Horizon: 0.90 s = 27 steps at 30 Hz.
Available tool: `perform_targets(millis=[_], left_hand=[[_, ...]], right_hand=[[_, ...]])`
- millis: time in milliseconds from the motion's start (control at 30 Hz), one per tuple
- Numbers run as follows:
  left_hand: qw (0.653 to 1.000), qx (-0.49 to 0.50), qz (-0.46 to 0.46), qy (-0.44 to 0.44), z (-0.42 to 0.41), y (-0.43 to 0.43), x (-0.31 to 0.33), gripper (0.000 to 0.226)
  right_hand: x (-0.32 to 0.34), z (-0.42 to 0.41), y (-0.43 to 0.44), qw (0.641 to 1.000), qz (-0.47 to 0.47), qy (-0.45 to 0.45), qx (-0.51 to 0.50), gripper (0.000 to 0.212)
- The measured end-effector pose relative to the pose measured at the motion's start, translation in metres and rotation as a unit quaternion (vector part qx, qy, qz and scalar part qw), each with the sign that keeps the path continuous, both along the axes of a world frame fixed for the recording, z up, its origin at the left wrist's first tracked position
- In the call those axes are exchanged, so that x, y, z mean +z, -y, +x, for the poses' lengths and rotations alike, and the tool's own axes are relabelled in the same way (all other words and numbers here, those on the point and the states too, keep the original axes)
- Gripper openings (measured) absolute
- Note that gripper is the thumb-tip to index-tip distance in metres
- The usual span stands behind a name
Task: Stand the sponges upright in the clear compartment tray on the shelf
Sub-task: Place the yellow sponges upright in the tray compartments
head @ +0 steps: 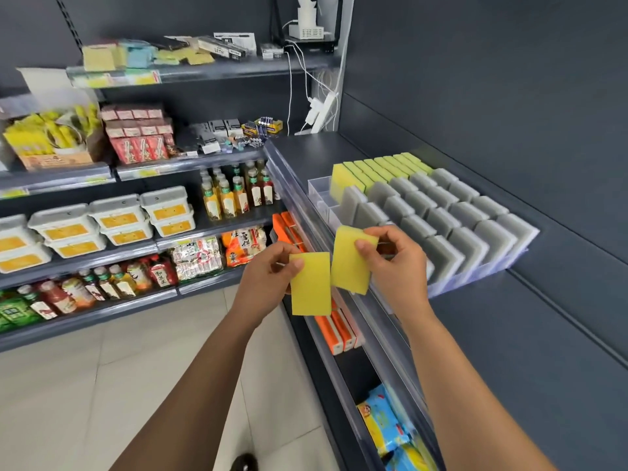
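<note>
My left hand (268, 273) pinches a yellow sponge (311, 287) by its upper left corner, flat face toward me. My right hand (396, 263) pinches a second yellow sponge (350, 263) near its top right edge, tilted slightly. Both sponges hang in front of the shelf edge, side by side and almost touching. The clear compartment tray (321, 188) sits on the dark shelf to the right. A row of yellow-green sponges (380, 169) stands upright along its far side, and rows of grey sponges (452, 215) fill most other compartments. The front compartments near the tray's left end are open.
The dark shelf (560, 300) has a clear front rail (343, 266). Below it sit orange packs (334, 328) and blue packets (384, 423). Left shelves hold bottles (234, 192), white boxes (115, 219) and snack packs (136, 137). Cables (316, 103) hang at the back corner.
</note>
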<state>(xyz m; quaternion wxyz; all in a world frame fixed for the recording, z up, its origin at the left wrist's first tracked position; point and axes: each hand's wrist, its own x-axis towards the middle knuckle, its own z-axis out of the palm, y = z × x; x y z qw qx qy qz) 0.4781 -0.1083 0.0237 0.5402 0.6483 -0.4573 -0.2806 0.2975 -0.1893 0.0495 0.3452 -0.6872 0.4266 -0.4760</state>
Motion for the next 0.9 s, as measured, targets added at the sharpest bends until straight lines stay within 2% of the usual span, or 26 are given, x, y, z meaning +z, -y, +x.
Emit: perform_targets(millis=[133,367,633,900], left_hand=[[1.000,-0.023,-0.012,0.011,0.043,0.036,0.004,0.016],[0.996,-0.086,0.006,0.032,0.117,0.102,0.013,0.007],[0.987,-0.153,0.011,0.035,0.158,0.174,0.018,0.009],[0.981,-0.184,-0.016,0.062,0.170,0.265,0.019,0.009]], right_hand=[[0.001,0.042,0.029,1.000,0.001,0.000,-0.018,0.011],[0.004,0.107,0.077,0.995,-0.006,-0.015,-0.097,0.013],[0.005,0.140,0.128,0.987,-0.019,-0.032,-0.159,0.014],[0.010,0.144,0.194,0.975,-0.024,-0.094,-0.199,0.016]])
